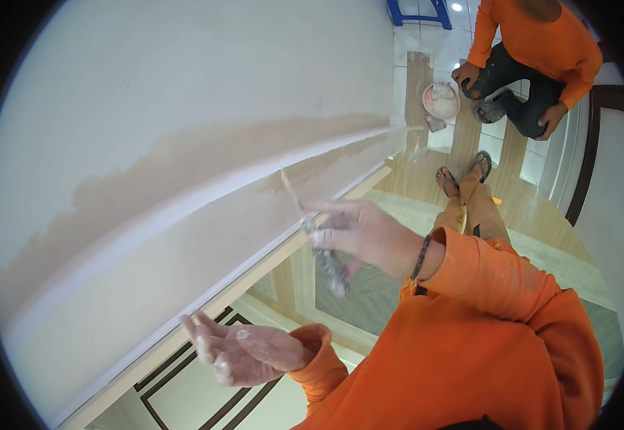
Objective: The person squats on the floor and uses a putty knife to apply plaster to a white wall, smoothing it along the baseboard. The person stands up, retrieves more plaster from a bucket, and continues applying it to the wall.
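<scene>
My right hand [362,233] is closed round the plaster-caked handle of a putty knife [333,274]. The narrow blade points up and away, its tip at or close to the lower edge of a white raised strip [204,188] on the wall [204,79]. Contact between tip and strip cannot be made out. Lower left, my left hand [251,351] is turned partly palm up, white smears on its fingers and thumb. Those fingers are loosely bent and apart, with nothing visible in them. Brownish, damp-looking patches [183,154] run along both sides of the strip.
A pale ledge [254,265] follows the wall's bottom. At the far right crouches a person [541,50] in an orange top, beside a pink bowl [441,102] of white paste. A blue stool [419,14] stands beyond. Dark-framed doors [598,143] line the right side.
</scene>
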### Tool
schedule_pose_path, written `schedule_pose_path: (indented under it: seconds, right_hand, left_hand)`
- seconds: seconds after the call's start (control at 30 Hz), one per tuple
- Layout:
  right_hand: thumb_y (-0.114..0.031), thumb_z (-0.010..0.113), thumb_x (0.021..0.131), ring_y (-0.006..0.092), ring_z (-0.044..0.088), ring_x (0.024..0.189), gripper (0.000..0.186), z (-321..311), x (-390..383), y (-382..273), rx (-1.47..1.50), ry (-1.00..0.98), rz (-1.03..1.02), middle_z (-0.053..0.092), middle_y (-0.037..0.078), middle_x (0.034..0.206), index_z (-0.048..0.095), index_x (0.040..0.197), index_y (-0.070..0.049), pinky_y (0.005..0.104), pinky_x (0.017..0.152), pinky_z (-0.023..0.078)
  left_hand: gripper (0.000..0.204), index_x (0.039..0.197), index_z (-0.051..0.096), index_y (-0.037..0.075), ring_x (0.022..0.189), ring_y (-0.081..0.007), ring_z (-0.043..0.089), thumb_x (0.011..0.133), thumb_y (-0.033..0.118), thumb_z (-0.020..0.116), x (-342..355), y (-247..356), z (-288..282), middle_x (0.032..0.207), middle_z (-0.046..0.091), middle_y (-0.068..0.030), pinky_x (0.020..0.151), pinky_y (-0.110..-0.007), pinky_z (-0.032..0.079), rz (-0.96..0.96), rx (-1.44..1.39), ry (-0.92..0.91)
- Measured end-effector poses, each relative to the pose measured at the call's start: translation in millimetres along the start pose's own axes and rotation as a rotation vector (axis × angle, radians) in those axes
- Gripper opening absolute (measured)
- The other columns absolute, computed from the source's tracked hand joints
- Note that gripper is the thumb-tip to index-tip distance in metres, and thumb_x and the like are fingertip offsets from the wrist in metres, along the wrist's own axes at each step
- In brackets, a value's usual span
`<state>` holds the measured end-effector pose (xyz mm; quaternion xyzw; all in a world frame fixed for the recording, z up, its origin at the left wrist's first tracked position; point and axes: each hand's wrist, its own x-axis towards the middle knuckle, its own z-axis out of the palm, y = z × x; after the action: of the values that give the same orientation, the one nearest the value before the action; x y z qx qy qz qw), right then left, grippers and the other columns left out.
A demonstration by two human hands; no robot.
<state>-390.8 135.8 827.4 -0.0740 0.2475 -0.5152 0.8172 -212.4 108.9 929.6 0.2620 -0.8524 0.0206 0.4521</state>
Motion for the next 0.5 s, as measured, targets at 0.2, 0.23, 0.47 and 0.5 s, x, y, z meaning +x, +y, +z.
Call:
schedule_pose_path:
  seconds: [0.2,0.23,0.47,0.5]
  right_hand:
    - [-0.013,0.067,0.09,0.0194,0.065,0.086,0.06,-4,26,51,-0.257,0.164,-0.355,0.062,0.01,0.101,0.047,0.147,-0.009,0.034,0.075,0.058]
    - [-0.013,0.068,0.088,0.0219,0.066,0.084,0.061,-1,28,57,-0.339,0.206,-0.453,0.062,0.012,0.099,0.048,0.146,-0.009,0.0358,0.076,0.057]
    - [-0.007,0.068,0.084,0.0215,0.063,0.09,0.061,8,44,90,-0.707,0.225,-0.534,0.061,0.013,0.098,0.053,0.143,-0.015,0.0336,0.087,0.051]
    - [-0.007,0.069,0.084,0.0211,0.063,0.092,0.061,4,37,95,-0.736,0.196,-0.521,0.061,0.013,0.097,0.053,0.143,-0.013,0.0332,0.088,0.051]
  left_hand:
    - [0.039,0.132,0.049,0.014,0.134,-0.0411,0.045,0.095,0.004,0.046,-33,17,-18,0.13,0.054,-0.0181,0.113,-0.057,0.035,-0.056,0.062,-0.174]
    - [0.038,0.132,0.049,0.014,0.133,-0.0405,0.045,0.095,0.004,0.046,-35,19,-20,0.129,0.054,-0.018,0.112,-0.057,0.035,-0.065,0.054,-0.184]
    - [0.037,0.132,0.048,0.014,0.133,-0.0403,0.045,0.096,0.006,0.046,-44,13,-31,0.131,0.054,-0.0182,0.113,-0.056,0.033,-0.095,0.064,-0.173]
    - [0.036,0.131,0.048,0.013,0.133,-0.0403,0.046,0.096,0.006,0.046,-49,11,-33,0.13,0.055,-0.0183,0.113,-0.055,0.033,-0.102,0.066,-0.165]
